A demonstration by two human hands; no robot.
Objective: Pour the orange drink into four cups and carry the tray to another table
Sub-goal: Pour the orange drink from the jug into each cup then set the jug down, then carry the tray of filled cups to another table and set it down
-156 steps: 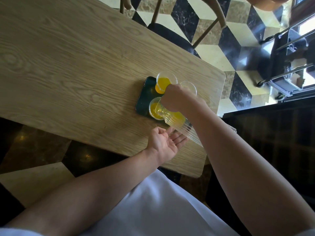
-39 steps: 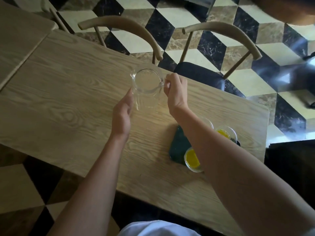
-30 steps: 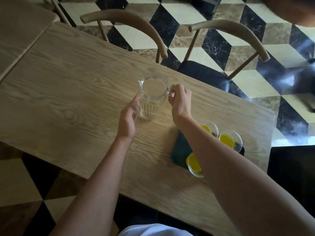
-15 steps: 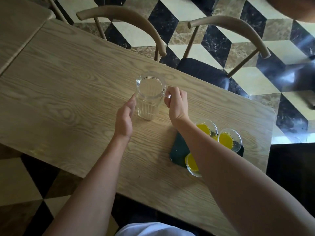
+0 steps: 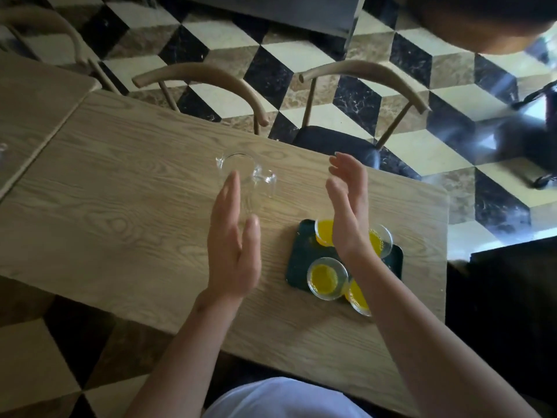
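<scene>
Hovering above the wooden table point(image 5: 120, 212), both hands are spread flat with fingers straight and nothing in them, palms turned toward each other. The left hand point(image 5: 233, 236) covers the near side of an empty clear glass pitcher point(image 5: 241, 173), which stands just beyond its fingertips; the pitcher's base is hidden behind those fingers, and the glass is so clear that its lower wall is hard to trace against the wood grain. The right hand point(image 5: 349, 206) is raised over a dark green tray point(image 5: 298, 251) that sits under and behind its wrist. Four clear cups hold orange drink on the tray: one point(image 5: 324, 277) shows whole to the left of the right forearm, another point(image 5: 358, 298) is half cut off by that forearm, and the two farther ones point(image 5: 322, 232) point(image 5: 381, 241) peek out on either side of the palm. The tray's right part seems to run on beneath the arm. A white garment point(image 5: 286, 399) fills the bottom edge.
</scene>
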